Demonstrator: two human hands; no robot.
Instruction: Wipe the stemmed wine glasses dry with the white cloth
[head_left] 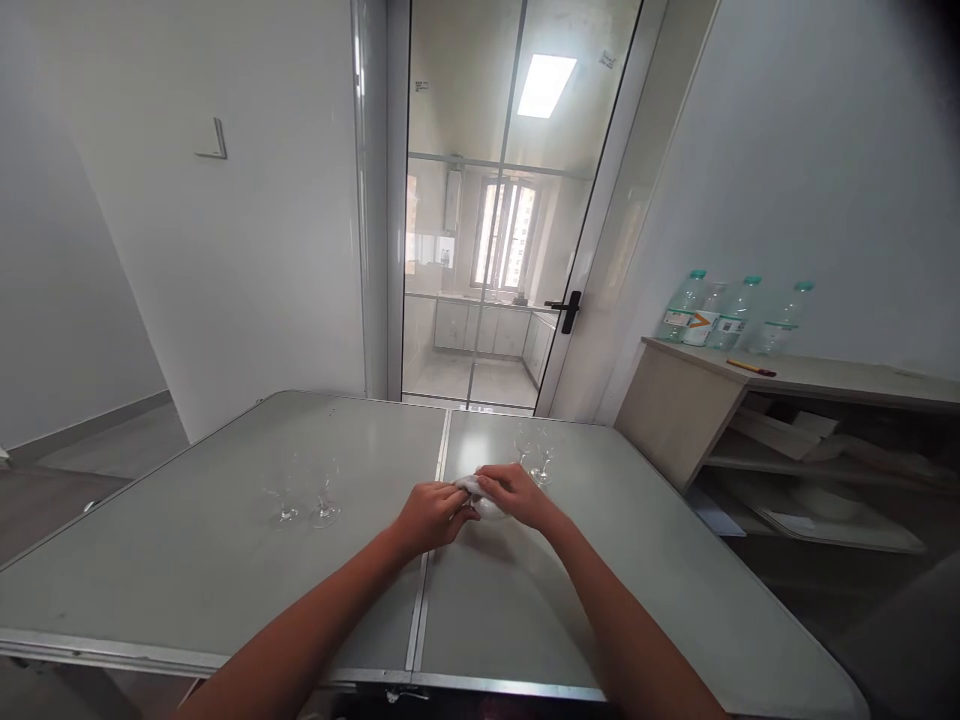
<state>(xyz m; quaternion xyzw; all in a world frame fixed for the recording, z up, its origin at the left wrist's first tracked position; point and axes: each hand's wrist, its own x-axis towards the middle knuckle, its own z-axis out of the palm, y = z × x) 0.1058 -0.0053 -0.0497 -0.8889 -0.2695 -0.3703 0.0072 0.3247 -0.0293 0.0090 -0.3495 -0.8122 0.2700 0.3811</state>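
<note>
My hands meet over the middle of the table, right of its seam. My left hand is closed, thumb and fingers around a clear stemmed glass that lies tilted between the hands. My right hand is closed on a small white cloth, pressed against the glass. The fingers hide much of the glass, so its exact grip point is unclear. To the left stand two clear stemmed glasses, one beside the other. Just beyond my right hand are more stemmed glasses, partly hidden.
The grey-green folding table has a metal edge and a central seam. Several plastic bottles and a yellow pencil-like stick sit on a wooden shelf unit at the right. A glass door stands behind the table.
</note>
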